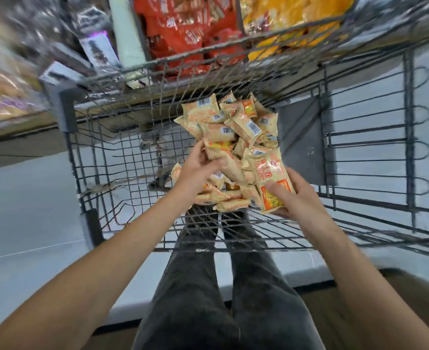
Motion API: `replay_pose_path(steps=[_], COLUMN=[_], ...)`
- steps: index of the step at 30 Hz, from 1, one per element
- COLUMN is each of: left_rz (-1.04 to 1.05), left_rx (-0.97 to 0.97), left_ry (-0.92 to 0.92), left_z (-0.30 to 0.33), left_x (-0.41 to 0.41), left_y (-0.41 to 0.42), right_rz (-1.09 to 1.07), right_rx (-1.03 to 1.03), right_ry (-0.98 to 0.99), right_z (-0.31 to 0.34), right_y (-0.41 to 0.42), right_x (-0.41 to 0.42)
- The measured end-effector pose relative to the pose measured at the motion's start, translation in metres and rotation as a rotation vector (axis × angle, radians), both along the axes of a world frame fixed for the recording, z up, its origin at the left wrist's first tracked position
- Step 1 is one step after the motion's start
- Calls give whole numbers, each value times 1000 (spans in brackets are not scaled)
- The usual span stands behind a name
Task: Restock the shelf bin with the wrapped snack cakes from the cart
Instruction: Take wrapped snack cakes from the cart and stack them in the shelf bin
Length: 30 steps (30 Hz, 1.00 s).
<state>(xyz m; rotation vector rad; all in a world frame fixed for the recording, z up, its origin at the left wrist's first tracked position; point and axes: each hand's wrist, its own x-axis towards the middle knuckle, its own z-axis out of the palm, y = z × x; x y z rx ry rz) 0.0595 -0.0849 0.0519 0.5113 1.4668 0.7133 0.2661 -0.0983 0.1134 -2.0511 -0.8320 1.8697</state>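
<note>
The wire cart [122,157] has bare mesh open along its left side, while the wrapped snack cakes [233,125] pile toward its far right. The left hand [198,170] curls round a packet at the pile's near edge. The right hand [294,198] grips another packet [271,178], thumb on top. Beyond the cart's far rim, shelf bins [239,13] hold red and yellow packets.

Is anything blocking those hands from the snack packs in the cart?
Nothing visible does. The left hand already grips one wrapped snack cake on the pile, and the right hand holds a stack of them. The wire cart is open on top.
</note>
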Motion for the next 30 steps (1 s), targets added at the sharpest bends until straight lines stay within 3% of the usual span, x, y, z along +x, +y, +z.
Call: replay_pose_path(steps=[6,13,20,26,30], left_rz=[219,369,714,994,1149], left_rx=[-9,-27,66,105,159], left_ry=[-565,-743,-670,-405,-382], left_z=[98,151,181,182,176], left_x=[-19,-35,-53,-94,-142], left_y=[-36,-81,-135,-203,-256], right_rz=[54,171,471,639,743], right_rx=[135,221,248,279,259], right_ry=[-6,65,116,160,195], right_z=[70,101,108,113,111], right_y=[-10,-37,-40,-42,-71], right_x=[-5,-35,-76,-146,-208])
